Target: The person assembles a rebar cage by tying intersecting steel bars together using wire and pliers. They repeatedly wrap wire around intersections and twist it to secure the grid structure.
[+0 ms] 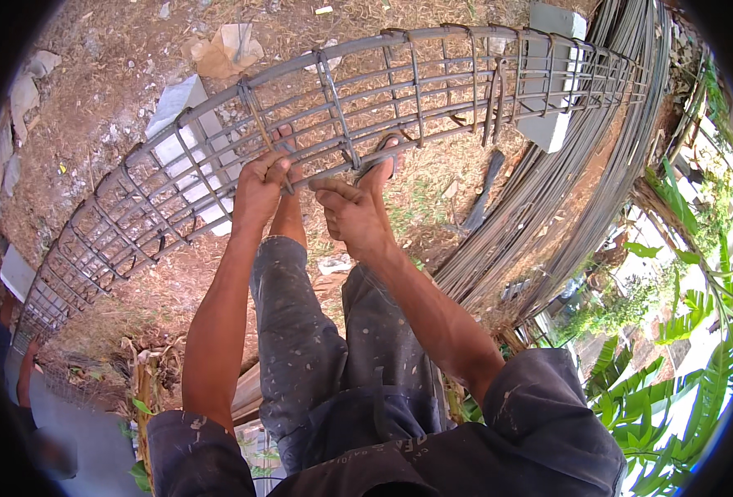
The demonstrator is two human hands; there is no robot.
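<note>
A long cage of steel reinforcing bars, tied with square stirrups, runs across in front of me. My left hand is closed around a rusty stirrup at the cage's near edge, thumb uppermost. Just to its right, my right hand is curled beside the near bottom bar, forefinger bent toward the left hand. Whatever lies inside those fingers is too small or hidden to make out. Farther right, a dark two-armed metal piece hangs on the cage; its kind is unclear.
Pale blocks support the cage. A large bundle of long steel rods lies to the right. A dark bunch of thin wire rests on the ground by my feet. Another person's arm reaches the cage's far left end. Green leaves grow at right.
</note>
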